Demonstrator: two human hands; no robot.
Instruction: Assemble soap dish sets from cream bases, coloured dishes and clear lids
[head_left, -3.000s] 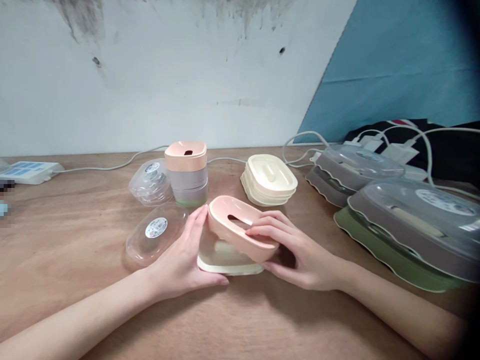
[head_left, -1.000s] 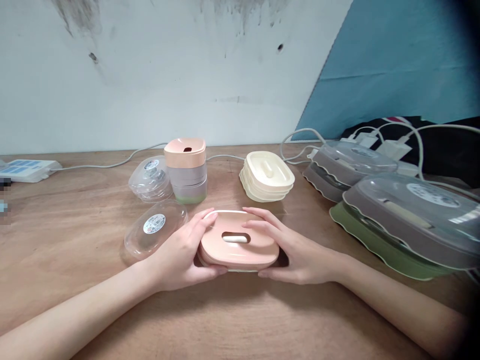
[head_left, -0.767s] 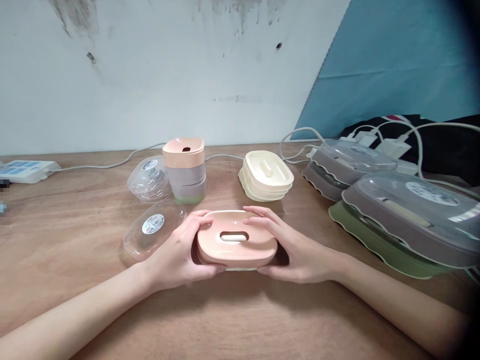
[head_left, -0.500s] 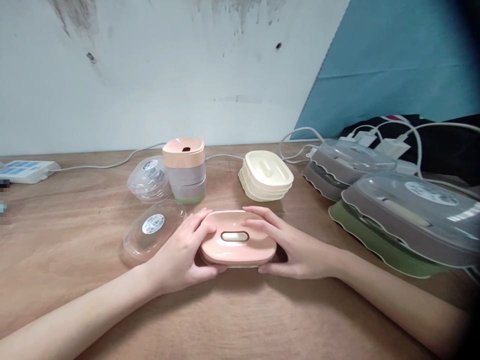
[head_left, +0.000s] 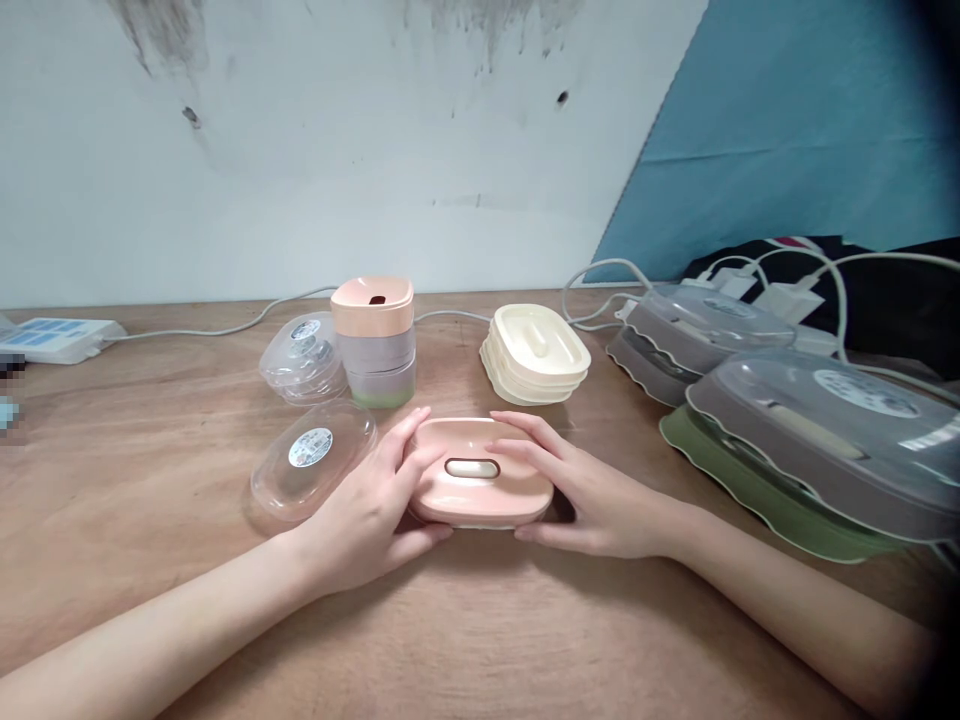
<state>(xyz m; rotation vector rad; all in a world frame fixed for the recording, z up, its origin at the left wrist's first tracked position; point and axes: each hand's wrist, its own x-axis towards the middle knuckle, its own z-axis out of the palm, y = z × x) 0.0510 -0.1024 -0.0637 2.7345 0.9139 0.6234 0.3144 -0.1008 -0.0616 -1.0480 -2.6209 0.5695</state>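
A glossy pink oval dish point(head_left: 480, 497) sits on the table in front of me. A cream piece point(head_left: 472, 468) shows through the slot in its top, and a thin pale edge shows below its rim. My left hand point(head_left: 379, 495) grips its left end, fingers on the far side and thumb at the near edge. Around the right end curls my right hand point(head_left: 585, 490), its fingertips resting on the top and far rim. Left of the dish lies a clear lid point(head_left: 345, 432) with a round sticker, partly behind my left hand.
Behind my left hand stand several stacked clear lids point(head_left: 300, 370) and a tower of pink, grey and green dishes point(head_left: 373, 345). Cream trays point(head_left: 536, 350) are stacked farther right. Large grey and green covered dishes point(head_left: 810, 430), cables and white plugs point(head_left: 795, 300) crowd the right side.
The view has shifted slightly. Both hands stay on the pink dish; the left fingers have slid a little over its left end.
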